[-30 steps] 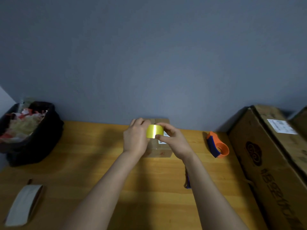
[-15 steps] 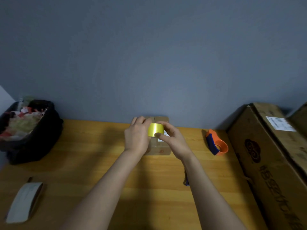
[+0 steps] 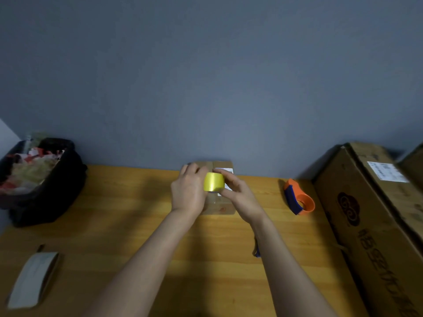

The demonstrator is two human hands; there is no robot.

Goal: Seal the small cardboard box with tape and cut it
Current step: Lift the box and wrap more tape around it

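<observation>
A small cardboard box (image 3: 219, 205) with a white label stands at the far middle of the wooden table (image 3: 114, 225), close to the wall. A yellow tape roll (image 3: 214, 181) is held just above the box top. My right hand (image 3: 238, 193) pinches the roll from the right side with thumb and fingers. My left hand (image 3: 188, 189) touches the roll's left side and lies over the box's left half; whether it grips the roll or the tape end is hidden. A blue-handled tool (image 3: 256, 250) lies on the table, mostly hidden behind my right forearm.
An orange and blue tape dispenser (image 3: 298, 199) lies to the right of the box. A large cardboard carton (image 3: 370, 213) fills the right edge. A black bin (image 3: 48, 191) full of scraps stands at the far left. A white tape roll (image 3: 33, 279) lies near left.
Both hands and the yellow roll have stayed over the box, with only a slight shift of the fingers around the roll.
</observation>
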